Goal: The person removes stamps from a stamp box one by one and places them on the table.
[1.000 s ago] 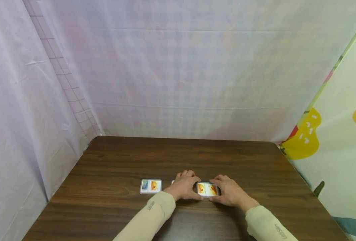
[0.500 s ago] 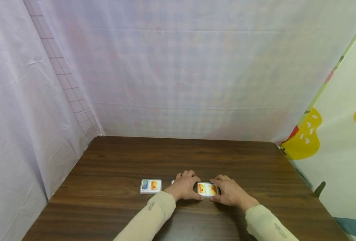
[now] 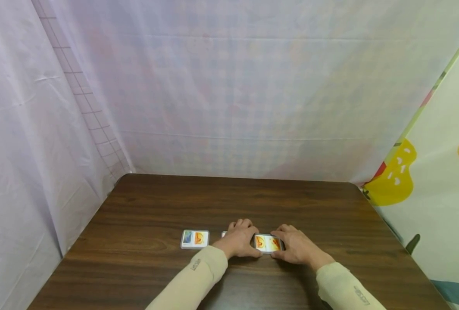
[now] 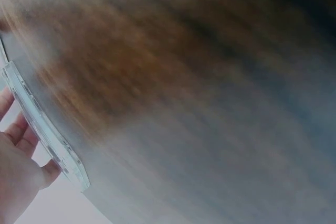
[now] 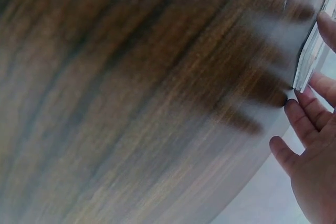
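A flat clear-edged picture tile [image 3: 267,243] with two orange pictures lies on the table between both hands. My left hand [image 3: 237,239] holds its left end, thumb at the near corner and index finger at the far one. My right hand [image 3: 297,245] grips the right end the same way, between thumb and index finger. Mostly hidden beneath the left hand, a second tile [image 3: 223,234] shows only a small white corner. A third tile [image 3: 195,239], with one blue-green and one orange picture, lies farther left. The right wrist view shows a transparent tile edge [image 5: 312,51] at the fingertips.
The dark wood-grain table [image 3: 229,198] has rounded far corners. White curtains [image 3: 229,94] hang along its back and left sides. On the right hangs a cloth [image 3: 442,181] with yellow shapes.
Both hands and the tiles keep their places; the head view has shifted very slightly.
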### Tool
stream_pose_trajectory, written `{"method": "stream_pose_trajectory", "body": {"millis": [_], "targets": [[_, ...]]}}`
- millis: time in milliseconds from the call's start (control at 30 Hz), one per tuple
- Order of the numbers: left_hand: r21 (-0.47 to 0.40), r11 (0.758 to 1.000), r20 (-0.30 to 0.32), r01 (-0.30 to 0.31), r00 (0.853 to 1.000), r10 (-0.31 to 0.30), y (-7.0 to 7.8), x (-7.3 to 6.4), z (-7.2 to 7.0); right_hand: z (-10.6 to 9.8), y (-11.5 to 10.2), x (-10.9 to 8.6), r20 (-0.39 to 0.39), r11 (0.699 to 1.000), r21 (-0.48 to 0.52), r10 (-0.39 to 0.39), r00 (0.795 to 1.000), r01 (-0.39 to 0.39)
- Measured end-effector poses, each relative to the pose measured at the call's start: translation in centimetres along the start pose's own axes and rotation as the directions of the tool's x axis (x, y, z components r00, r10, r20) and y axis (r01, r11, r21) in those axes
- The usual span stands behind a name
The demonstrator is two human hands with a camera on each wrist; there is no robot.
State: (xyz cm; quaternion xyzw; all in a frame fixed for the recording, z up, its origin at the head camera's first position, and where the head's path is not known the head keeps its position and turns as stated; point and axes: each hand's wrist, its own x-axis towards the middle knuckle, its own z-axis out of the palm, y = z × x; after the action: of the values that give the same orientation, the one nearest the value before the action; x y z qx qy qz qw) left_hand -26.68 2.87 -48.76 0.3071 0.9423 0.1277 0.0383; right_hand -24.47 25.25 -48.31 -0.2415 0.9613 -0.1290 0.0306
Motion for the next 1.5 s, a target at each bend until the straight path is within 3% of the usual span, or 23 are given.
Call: {"method": "stream_pose_trajectory", "body": {"millis": [333,1067,1500], "targets": [[0.006,1.000,0.012,0.010,1.000,-0.011,0.16,0.19,0.04,-0.11,-0.07,-0.09,-0.002,1.000,0.007,-0.009,1.000,0.009],[-0.010,1.000,0.014,0.012,1.000,-0.012,0.12,0.25,0.07,-0.58,-0.12,0.10,0.036,0.997,0.064,0.044,0.998,-0.046],[0.005,1.000,0.006,0.023,1.000,-0.023,0.06,0.44,0.29,-0.42,-0.01,0.00,0.006,0.998,0.063,0.023,1.000,-0.023]]}}
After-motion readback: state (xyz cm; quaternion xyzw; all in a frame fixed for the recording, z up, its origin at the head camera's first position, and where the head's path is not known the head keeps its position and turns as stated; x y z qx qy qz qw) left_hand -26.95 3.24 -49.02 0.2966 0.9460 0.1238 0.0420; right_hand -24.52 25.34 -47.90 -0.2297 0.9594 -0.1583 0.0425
